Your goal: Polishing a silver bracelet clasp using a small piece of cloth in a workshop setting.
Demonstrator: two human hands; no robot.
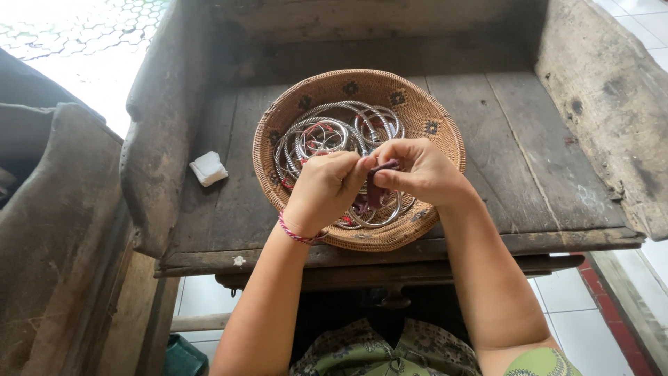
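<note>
A round woven basket [424, 111] sits on an old wooden bench and holds several silver metal bangles [334, 129]. Both hands hover over the basket's near half. My left hand [321, 189] and my right hand [421, 170] together pinch a small dark maroon strip [378, 186], which hangs down between the fingers. A red and pink thread bracelet [298, 235] circles my left wrist. Some bangles lie hidden under the hands.
The wooden bench seat [515, 160] has raised worn armrests on the left [156, 125] and right [612, 104]. A small white block [208, 168] lies on the seat left of the basket. Pale floor tiles [584, 327] show below the bench edge.
</note>
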